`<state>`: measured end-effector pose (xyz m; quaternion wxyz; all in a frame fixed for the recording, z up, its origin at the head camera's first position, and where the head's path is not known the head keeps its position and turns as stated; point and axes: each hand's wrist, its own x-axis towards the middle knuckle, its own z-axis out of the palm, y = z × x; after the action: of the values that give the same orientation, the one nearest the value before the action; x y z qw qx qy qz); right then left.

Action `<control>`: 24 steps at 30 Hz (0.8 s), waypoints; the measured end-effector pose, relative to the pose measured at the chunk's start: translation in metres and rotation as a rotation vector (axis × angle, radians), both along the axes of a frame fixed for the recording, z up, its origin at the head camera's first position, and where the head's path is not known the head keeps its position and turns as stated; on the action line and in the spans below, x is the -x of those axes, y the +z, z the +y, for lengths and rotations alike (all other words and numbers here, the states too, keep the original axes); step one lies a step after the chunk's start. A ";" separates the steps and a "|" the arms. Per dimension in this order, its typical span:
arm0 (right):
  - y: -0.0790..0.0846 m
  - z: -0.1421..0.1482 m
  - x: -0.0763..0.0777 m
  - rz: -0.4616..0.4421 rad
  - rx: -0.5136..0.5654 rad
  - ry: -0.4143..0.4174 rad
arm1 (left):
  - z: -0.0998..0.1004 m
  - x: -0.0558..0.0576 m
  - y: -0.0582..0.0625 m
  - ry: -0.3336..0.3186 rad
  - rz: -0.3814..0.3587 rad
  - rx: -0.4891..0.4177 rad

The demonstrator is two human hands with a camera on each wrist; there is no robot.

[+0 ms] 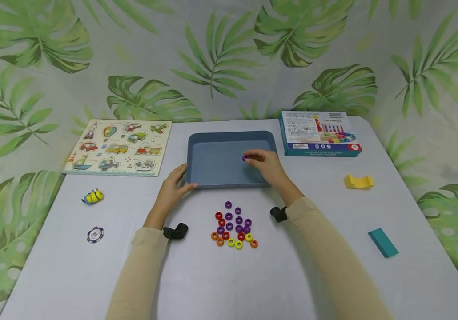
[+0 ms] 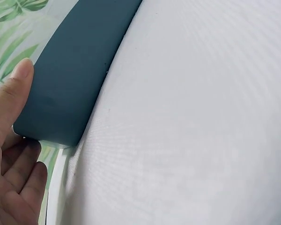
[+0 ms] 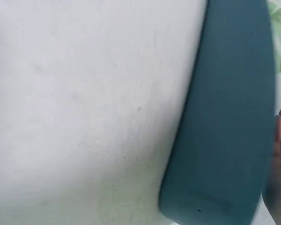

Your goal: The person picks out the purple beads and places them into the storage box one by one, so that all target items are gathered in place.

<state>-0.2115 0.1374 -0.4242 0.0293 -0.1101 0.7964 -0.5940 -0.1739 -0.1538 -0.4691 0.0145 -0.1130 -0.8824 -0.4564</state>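
Observation:
A blue-grey rectangular tray (image 1: 221, 162) lies flat at the middle of the table. My left hand (image 1: 170, 189) holds its near left corner, thumb along the front wall and fingers against the left side; the left wrist view shows the thumb on the tray wall (image 2: 65, 79). Above the tray's right part, my right hand (image 1: 269, 166) pinches a purple bead (image 1: 244, 158) between thumb and fingertips. In the right wrist view the tray wall (image 3: 225, 112) hides most of that hand. Loose purple beads (image 1: 239, 220), red beads (image 1: 225, 235), orange beads (image 1: 214, 236) and yellow beads (image 1: 239, 244) lie in front of the tray.
A picture puzzle board (image 1: 121, 146) lies back left, a boxed bead set (image 1: 321, 133) back right. Further out on the left are a small yellow-and-blue toy (image 1: 93, 196) and a round chip (image 1: 95, 234); on the right, a yellow arched block (image 1: 358, 182) and a teal block (image 1: 383, 242).

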 end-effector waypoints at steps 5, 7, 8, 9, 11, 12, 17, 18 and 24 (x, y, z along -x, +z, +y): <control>-0.016 -0.003 0.020 -0.106 -0.141 -0.016 | -0.001 0.000 -0.001 -0.002 0.004 -0.011; -0.020 -0.003 0.023 -0.142 -0.188 -0.006 | -0.001 0.000 -0.001 -0.003 0.005 -0.016; -0.022 -0.004 0.023 -0.154 -0.212 0.004 | -0.001 0.000 -0.001 -0.005 0.006 -0.015; -0.023 -0.004 0.024 -0.163 -0.227 0.015 | -0.001 0.000 -0.001 -0.003 0.006 -0.017; -0.023 -0.004 0.024 -0.165 -0.254 0.035 | -0.001 0.000 -0.001 0.000 0.007 -0.015; -0.023 -0.005 0.024 -0.163 -0.263 0.042 | -0.001 0.000 0.000 0.002 0.008 -0.015; -0.021 -0.004 0.022 -0.159 -0.273 0.052 | 0.000 -0.001 0.001 0.005 0.006 -0.027; -0.019 -0.005 0.022 -0.157 -0.256 0.054 | 0.000 -0.001 0.001 0.003 0.005 -0.030; 0.023 -0.011 0.001 -0.039 -0.075 0.140 | 0.000 -0.001 -0.001 0.006 -0.003 -0.036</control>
<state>-0.2127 0.1266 -0.4016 0.0905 -0.1527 0.8077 -0.5622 -0.1734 -0.1534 -0.4700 0.0165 -0.1097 -0.8745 -0.4722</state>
